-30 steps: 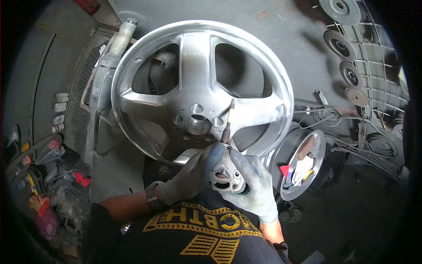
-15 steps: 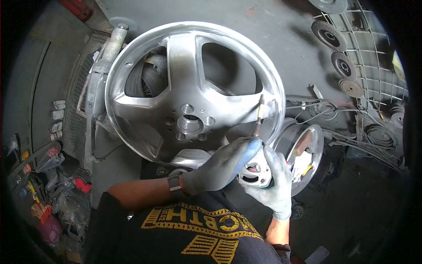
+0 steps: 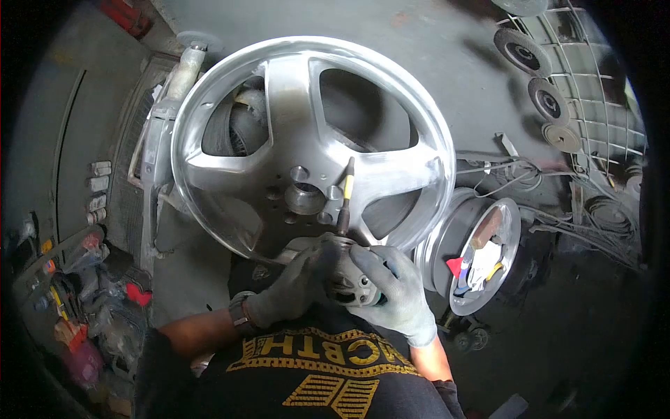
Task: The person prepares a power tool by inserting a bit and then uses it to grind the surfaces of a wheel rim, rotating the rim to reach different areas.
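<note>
A large bare-metal alloy wheel (image 3: 289,91) faces me, with bright spokes and a round centre bore. Low in front of it is a die grinder (image 3: 357,288) with a slotted grey metal head. Its slim shaft (image 3: 344,218), banded in yellow, points up across the wheel face. My left hand (image 3: 296,276), in a grey glove, is closed around the base of the shaft, its fingertips partly hidden in shadow. From the right side, my gloved right hand (image 3: 401,293) wraps the grinder's body. The rear of the tool is hidden by my hands.
A second wheel (image 3: 436,251) lies at right, holding a brown block and small tools. Abrasive discs (image 3: 523,52) hang on a wire rack at upper right, with cables (image 3: 516,171) below. A grey machine arm (image 3: 159,140) stands left. Plastic-wrapped clutter (image 3: 98,300) fills the lower left.
Both hands and the grinder have moved left and slightly down. The shaft has shifted from the right spoke toward the wheel's centre. My left hand stays near the shaft's base.
</note>
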`<move>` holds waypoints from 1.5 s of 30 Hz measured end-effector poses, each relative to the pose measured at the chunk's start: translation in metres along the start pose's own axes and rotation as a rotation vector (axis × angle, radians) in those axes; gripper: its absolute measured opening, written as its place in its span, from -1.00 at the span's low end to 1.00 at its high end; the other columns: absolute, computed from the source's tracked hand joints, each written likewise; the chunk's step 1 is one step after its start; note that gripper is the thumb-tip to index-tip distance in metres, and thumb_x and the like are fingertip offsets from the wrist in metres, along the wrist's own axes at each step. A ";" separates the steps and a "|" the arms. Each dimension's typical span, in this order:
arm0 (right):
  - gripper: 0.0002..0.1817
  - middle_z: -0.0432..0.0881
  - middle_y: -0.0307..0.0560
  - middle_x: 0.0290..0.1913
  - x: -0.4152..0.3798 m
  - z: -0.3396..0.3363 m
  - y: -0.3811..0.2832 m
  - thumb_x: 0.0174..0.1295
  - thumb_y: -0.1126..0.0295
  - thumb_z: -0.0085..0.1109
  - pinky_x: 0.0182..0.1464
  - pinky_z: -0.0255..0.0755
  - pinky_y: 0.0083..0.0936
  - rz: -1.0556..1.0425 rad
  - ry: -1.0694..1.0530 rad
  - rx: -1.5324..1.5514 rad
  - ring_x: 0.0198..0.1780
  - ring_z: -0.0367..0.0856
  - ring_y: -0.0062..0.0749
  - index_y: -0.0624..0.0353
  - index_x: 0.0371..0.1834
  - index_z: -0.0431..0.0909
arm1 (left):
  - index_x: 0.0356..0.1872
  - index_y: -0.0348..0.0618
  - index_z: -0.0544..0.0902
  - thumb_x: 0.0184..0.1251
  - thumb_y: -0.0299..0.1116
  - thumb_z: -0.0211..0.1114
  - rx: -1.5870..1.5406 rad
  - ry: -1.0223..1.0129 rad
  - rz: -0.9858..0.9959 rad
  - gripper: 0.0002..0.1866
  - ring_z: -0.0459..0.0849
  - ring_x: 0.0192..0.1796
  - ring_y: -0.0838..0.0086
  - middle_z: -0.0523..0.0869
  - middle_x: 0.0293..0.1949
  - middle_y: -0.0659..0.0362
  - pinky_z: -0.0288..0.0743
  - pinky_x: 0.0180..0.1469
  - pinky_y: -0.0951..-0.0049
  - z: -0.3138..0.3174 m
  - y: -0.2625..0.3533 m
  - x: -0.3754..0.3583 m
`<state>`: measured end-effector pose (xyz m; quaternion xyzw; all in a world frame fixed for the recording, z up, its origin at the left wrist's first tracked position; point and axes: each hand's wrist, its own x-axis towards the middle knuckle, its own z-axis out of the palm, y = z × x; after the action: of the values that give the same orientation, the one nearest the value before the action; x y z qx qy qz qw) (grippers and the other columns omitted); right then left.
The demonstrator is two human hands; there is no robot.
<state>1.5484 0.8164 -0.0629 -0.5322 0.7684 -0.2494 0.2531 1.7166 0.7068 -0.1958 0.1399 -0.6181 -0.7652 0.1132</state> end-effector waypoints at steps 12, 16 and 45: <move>-0.09 0.64 -0.01 -0.03 -0.026 -0.041 0.031 -0.34 0.36 0.68 -0.11 0.57 -0.20 -0.034 0.184 -0.209 -0.08 0.67 -0.05 -0.04 0.30 0.60 | 0.40 -0.42 0.34 0.37 -0.66 0.17 -0.267 -0.201 0.038 -0.45 0.52 0.34 0.00 0.48 0.28 -0.19 0.38 0.42 0.20 0.056 0.007 0.067; -0.15 0.60 -0.06 -0.01 -0.031 -0.031 0.033 -0.35 0.32 0.65 -0.04 0.54 -0.19 -0.027 0.129 -0.239 -0.05 0.63 -0.08 -0.11 0.24 0.66 | 0.37 -0.37 0.40 0.54 -0.44 0.07 -0.697 -0.240 -0.147 -0.56 0.54 0.33 0.12 0.52 0.25 -0.14 0.38 0.40 0.25 0.051 0.011 0.064; -0.28 0.62 0.07 -0.02 0.006 0.034 -0.015 -0.17 0.28 0.55 -0.05 0.54 -0.13 -0.004 0.070 -0.048 -0.07 0.66 0.01 0.00 0.23 0.67 | 0.18 -0.28 0.59 0.66 0.04 -0.12 -0.007 -0.287 -0.208 -0.44 0.62 0.25 0.26 0.64 0.17 0.01 0.46 0.33 0.25 -0.043 0.036 0.017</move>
<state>1.5791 0.8024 -0.0794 -0.5308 0.7815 -0.2498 0.2126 1.7161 0.6541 -0.1707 0.0921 -0.6076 -0.7870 -0.0554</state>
